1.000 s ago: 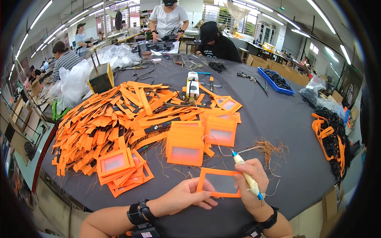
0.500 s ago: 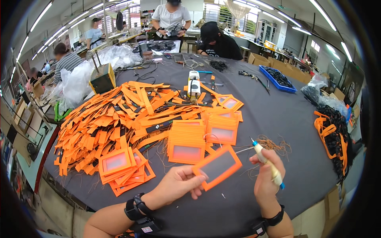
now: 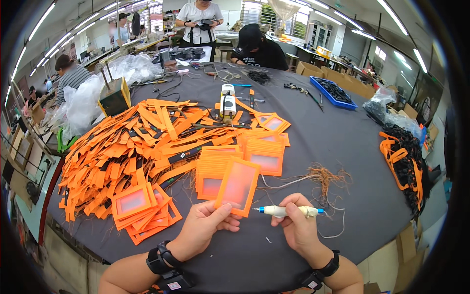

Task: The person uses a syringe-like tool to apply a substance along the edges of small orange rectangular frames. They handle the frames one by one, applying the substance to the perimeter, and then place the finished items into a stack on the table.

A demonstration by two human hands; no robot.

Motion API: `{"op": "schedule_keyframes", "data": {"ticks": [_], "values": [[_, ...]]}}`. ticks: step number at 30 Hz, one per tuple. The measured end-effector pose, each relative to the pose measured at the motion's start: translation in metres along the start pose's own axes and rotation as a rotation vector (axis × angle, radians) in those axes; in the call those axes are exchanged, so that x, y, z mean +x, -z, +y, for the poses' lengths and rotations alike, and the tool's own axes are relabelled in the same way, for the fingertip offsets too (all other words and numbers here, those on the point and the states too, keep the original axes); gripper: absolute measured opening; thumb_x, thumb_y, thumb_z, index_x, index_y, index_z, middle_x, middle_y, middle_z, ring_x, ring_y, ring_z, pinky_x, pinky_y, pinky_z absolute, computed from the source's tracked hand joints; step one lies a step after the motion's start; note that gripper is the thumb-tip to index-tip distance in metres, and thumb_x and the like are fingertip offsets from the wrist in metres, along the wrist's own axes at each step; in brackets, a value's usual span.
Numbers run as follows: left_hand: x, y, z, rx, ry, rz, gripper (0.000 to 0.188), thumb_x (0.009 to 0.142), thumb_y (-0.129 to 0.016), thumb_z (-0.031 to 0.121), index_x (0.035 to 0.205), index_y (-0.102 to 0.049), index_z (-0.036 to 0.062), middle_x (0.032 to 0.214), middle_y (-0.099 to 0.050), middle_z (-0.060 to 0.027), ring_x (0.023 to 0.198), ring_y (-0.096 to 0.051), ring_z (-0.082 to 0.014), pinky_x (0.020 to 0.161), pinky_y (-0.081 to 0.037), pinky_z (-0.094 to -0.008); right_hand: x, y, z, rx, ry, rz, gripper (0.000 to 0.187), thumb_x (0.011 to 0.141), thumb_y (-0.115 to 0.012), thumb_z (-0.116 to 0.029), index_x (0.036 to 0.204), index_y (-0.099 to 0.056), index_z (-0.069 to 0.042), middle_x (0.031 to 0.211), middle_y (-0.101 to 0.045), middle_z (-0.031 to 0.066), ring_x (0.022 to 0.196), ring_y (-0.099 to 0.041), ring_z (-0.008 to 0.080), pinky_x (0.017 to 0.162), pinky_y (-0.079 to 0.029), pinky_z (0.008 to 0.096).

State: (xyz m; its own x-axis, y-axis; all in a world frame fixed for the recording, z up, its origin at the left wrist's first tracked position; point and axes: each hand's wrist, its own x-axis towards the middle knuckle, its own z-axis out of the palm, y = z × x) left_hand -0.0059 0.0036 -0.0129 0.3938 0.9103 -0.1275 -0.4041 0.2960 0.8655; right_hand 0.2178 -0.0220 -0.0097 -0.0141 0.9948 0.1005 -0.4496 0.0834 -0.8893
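My left hand (image 3: 205, 225) pinches the lower corner of an orange-framed clear window piece (image 3: 238, 186), tilted up above the table. A cream pen-shaped tool with blue ends (image 3: 309, 211) lies across the fingers of my right hand (image 3: 298, 220). Its thin tip points left, close to the piece's lower right edge; I cannot tell whether they touch. A pale cord trails behind the tool. Just beyond the held piece stand neat stacks of like window pieces (image 3: 264, 161). A looser stack of them (image 3: 131, 202) lies to the left of my left hand.
A big heap of orange and black strips (image 3: 112, 161) covers the left side. Behind the stacks sits a white device (image 3: 227, 100). Loose orange threads (image 3: 323, 179) lie beyond my right hand. Farther right are a blue tray (image 3: 334, 93) and black-orange straps (image 3: 402, 161). Other people work beyond.
The window piece has turned more upright and moved left in my left hand. My right hand has come left and lowered, and the tool swung level, its tip now by the piece's edge.
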Motion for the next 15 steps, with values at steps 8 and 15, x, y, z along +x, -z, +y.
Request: {"op": "schedule_keyframes", "data": {"ticks": [8, 15], "values": [[-0.0008, -0.0021, 0.0004, -0.002, 0.012, -0.028, 0.028, 0.095, -0.055, 0.018, 0.108, -0.062, -0.0057, 0.095, -0.067, -0.015, 0.08, -0.065, -0.0168, 0.074, -0.056, -0.0303, 0.0025, 0.006, 0.0011, 0.122, -0.007, -0.014, 0.012, 0.094, -0.053, -0.014, 0.097, -0.054, -0.002, 0.077, -0.062, 0.01, 0.069, -0.062, 0.0182, 0.067, -0.052, 0.033], [-0.0014, -0.002, -0.0007, -0.006, 0.011, -0.038, 0.028, 0.095, -0.055, 0.017, 0.108, -0.062, -0.0064, 0.095, -0.067, -0.0155, 0.08, -0.066, -0.0172, 0.074, -0.056, -0.0308, 0.0034, 0.0064, 0.0017, 0.129, -0.014, -0.018, 0.013, 0.094, -0.054, -0.015, 0.097, -0.054, -0.002, 0.08, -0.063, 0.0106, 0.07, -0.063, 0.0182, 0.067, -0.052, 0.0328]]}}
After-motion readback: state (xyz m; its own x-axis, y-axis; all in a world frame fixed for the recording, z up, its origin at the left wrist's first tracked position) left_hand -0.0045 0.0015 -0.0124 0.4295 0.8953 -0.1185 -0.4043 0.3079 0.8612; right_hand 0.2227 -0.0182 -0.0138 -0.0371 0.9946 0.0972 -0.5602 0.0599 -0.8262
